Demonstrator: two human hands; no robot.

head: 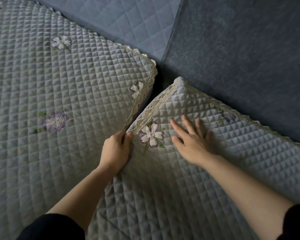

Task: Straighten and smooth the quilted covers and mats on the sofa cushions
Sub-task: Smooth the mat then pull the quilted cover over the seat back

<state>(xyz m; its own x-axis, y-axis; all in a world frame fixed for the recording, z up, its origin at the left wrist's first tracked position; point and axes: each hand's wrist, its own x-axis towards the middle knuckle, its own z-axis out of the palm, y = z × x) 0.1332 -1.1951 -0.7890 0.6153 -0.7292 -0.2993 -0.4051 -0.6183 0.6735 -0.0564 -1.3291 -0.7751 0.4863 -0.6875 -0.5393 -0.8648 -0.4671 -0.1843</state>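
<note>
Judging by its folds, quilted cover (180, 179) is soft, light and padded; likely bunches and slides over cushion. Nothing fragile except lace trim (156, 108). Best hold: trimmed edge or corner, with palm flattening middle. Cover lies over right sofa cushion, trimmed edge along cushion's left edge, beside gap to second quilted cover (59, 84). Left hand (115, 149) pinches lace edge, fingers curled round it. Right hand (192, 141) lies flat, fingers spread, pressing cover just beside embroidered flower (151, 135).
</note>
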